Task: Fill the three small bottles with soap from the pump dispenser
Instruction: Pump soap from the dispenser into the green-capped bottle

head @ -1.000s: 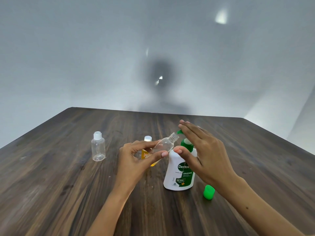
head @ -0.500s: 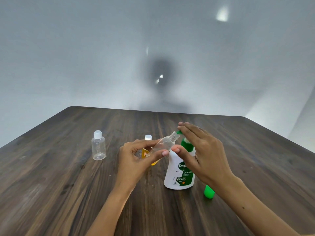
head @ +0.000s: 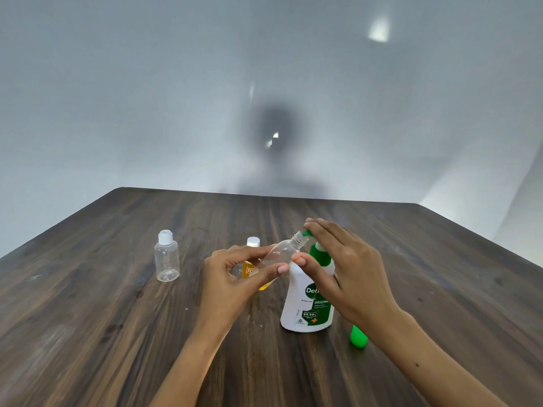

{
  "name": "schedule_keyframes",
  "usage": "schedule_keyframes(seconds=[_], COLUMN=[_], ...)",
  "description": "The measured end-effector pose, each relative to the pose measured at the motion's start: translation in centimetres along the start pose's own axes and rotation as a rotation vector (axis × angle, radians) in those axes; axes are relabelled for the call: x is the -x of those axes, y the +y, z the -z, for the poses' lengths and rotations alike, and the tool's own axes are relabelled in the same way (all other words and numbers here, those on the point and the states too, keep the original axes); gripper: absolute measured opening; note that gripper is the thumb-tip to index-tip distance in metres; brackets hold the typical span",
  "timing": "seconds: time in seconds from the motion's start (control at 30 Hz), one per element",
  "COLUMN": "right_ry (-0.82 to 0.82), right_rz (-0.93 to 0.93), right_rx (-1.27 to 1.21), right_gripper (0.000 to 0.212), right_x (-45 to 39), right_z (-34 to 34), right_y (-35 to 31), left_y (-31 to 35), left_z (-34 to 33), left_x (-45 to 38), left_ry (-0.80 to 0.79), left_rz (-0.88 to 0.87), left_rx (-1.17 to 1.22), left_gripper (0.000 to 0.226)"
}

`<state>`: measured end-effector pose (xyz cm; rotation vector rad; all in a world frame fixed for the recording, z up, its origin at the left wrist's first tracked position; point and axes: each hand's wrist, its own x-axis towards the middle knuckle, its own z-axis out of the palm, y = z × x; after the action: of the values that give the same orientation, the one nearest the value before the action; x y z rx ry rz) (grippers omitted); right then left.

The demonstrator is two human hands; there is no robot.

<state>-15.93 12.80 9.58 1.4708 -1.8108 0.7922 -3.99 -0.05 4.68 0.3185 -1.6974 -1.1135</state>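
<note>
A white pump dispenser (head: 305, 304) with a green label and green pump stands on the dark wooden table (head: 88, 318). My left hand (head: 235, 274) grips a clear uncapped small bottle (head: 282, 251), tilted with its mouth up against the green pump nozzle. My right hand (head: 346, 268) lies over the pump head, fingers straight on top, thumb beside the bottle. A small bottle with yellow liquid and a white cap (head: 251, 259) stands behind my left hand, partly hidden. An empty clear capped bottle (head: 166, 257) stands to the left.
A green cap (head: 358, 337) lies on the table right of the dispenser, partly behind my right forearm. A pale wall rises beyond the table's far edge.
The hands, tilted bottle and dispenser hold almost the same pose; my right hand and the pump head sit slightly lower than a second ago.
</note>
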Motion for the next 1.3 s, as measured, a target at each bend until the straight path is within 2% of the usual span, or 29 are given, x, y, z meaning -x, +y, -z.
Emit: schedule_keyframes(seconds=[1.3], right_ry=[0.01], right_rz=[-0.007], right_rx=[-0.048], right_gripper=[0.075], right_x=[-0.12], right_z=[-0.29], right_y=[0.26], left_y=[0.49], left_z=[0.02], left_x=[-0.09], left_ry=[0.006], left_rz=[-0.022], left_rx=[0.005], left_gripper=[0.032])
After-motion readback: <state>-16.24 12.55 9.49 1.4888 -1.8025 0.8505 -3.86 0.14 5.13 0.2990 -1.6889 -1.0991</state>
